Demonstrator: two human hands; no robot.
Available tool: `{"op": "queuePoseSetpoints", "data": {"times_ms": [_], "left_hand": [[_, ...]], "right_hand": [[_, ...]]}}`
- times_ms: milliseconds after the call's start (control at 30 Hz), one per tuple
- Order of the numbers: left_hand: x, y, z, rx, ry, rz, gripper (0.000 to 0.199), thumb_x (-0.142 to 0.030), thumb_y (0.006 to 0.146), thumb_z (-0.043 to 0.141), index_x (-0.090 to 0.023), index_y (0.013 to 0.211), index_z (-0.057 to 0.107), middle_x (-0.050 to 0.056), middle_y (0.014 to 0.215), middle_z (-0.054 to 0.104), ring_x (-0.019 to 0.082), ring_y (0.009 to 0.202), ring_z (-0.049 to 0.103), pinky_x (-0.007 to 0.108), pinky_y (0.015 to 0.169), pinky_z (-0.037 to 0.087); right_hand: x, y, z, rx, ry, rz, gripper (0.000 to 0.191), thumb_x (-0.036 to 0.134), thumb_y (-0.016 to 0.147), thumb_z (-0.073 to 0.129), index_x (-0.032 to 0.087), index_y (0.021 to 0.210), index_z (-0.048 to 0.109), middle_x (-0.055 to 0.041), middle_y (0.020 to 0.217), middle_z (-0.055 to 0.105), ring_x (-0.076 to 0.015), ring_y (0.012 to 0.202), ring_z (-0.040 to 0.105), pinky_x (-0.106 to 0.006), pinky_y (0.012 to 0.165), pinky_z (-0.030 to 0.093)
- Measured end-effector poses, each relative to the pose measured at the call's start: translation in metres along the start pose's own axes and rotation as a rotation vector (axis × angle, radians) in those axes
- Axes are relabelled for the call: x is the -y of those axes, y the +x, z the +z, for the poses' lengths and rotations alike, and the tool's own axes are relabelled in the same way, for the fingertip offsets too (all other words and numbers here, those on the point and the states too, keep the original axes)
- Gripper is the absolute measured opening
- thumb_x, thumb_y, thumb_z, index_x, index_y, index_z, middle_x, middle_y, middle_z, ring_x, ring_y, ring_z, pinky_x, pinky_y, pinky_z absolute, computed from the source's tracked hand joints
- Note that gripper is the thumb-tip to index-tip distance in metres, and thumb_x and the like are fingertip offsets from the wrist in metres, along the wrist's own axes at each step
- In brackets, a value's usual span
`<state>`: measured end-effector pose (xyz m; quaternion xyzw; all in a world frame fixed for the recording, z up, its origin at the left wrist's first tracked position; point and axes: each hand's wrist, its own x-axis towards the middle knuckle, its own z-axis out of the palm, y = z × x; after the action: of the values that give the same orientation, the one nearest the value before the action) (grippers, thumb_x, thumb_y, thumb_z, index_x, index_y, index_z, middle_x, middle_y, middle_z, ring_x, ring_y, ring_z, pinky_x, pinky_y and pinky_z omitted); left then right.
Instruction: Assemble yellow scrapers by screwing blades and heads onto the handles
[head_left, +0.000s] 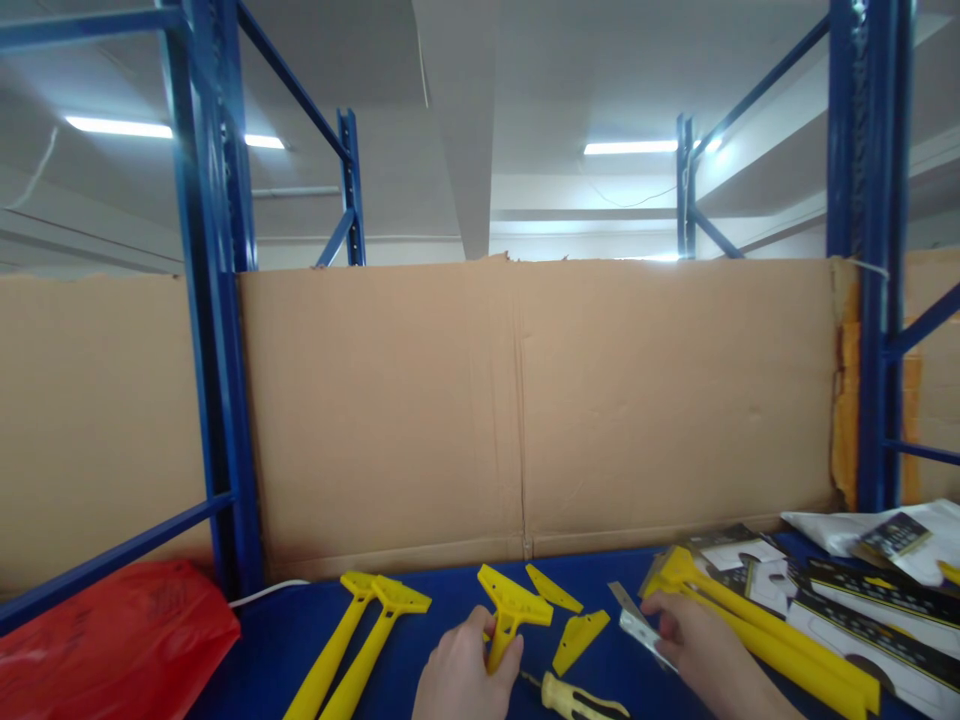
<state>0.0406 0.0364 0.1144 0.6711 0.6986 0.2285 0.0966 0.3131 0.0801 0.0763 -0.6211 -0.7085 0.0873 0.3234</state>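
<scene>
My left hand is wrapped round the handle of a yellow scraper, its wide head pointing up. Just right of that head lie two loose yellow plates. A screwdriver with a cream and black handle rests below them. At the right, my right hand has its fingers closed by a silvery metal piece and a thin blade; its fingertips are partly hidden, and yellow scrapers lie beside and behind it. Two more yellow scrapers lie side by side at the left.
A red plastic bag fills the left end of the blue surface. Printed packaging cards and a white bag are piled at the right. Cardboard stands behind, between blue metal posts.
</scene>
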Motion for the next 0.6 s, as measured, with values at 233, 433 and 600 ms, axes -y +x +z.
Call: {"op": "queuePoseSetpoints", "data": {"times_ms": [233,433,600], "left_hand": [[0.006,0.006,0.017,-0.013,-0.286,0.028,0.019,-0.03,0.079,0.056,-0.022,0.064,0.046,-0.008,0.049,0.044,0.013,0.051,0.047,0.023,0.053,0.028],[0.014,0.012,0.037,0.043,-0.586,0.023,0.03,-0.042,0.072,0.065,-0.022,0.064,0.044,-0.009,0.053,0.042,0.01,0.052,0.043,0.022,0.053,0.031],[0.014,0.011,0.043,0.131,-0.77,0.027,0.039,-0.051,0.066,0.068,-0.021,0.063,0.043,-0.009,0.054,0.038,0.009,0.053,0.039,0.022,0.053,0.03]], "right_hand": [[0.015,0.002,-0.008,0.068,0.37,0.087,0.005,0.019,0.059,0.059,0.02,0.055,0.061,0.0045,0.047,0.057,-0.0156,0.05,0.055,-0.025,0.05,0.038],[0.037,-0.003,-0.017,0.17,0.722,0.189,0.019,0.04,0.066,0.064,0.022,0.069,0.06,0.0088,0.046,0.05,-0.0085,0.037,0.044,-0.019,0.037,0.032],[0.044,-0.008,-0.017,0.238,0.915,0.227,0.027,0.044,0.067,0.069,0.023,0.073,0.053,0.0081,0.05,0.056,-0.0086,0.04,0.052,-0.018,0.041,0.039]]}}
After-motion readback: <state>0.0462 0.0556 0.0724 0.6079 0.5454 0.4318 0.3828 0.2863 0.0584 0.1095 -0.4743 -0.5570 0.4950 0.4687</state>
